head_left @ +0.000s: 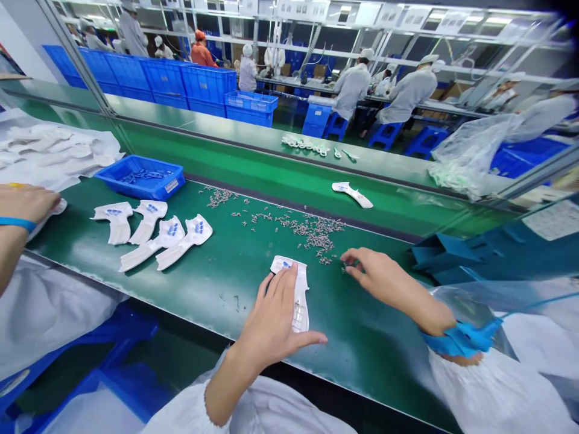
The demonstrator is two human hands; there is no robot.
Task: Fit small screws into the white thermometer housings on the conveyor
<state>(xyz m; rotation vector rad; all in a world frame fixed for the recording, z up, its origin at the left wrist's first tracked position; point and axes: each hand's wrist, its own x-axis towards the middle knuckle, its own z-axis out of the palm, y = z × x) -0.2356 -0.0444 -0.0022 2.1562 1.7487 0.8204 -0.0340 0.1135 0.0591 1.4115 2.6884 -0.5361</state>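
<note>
My left hand (275, 319) lies over a white curved plastic shell half (301, 295) and holds it against the green table, thumb stuck out to the side. Blue parts show at the shell's top end, and its ribbed inside faces up. My right hand (380, 277) is at the right edge of a scattered heap of small metal screws (316, 232). Its thumb and forefinger are drawn together around what looks like a tiny screw (343, 269). Several similar white shells (169, 235) with blue parts lie to the left, inside up.
A blue tray (176, 187) of small blue parts stands at the back left. Another person's hand (27, 205) is at the far left, beside heaped white shells (58, 147). One shell (353, 194) lies on the lower green strip beyond. Teal bins (497, 253) stand at right.
</note>
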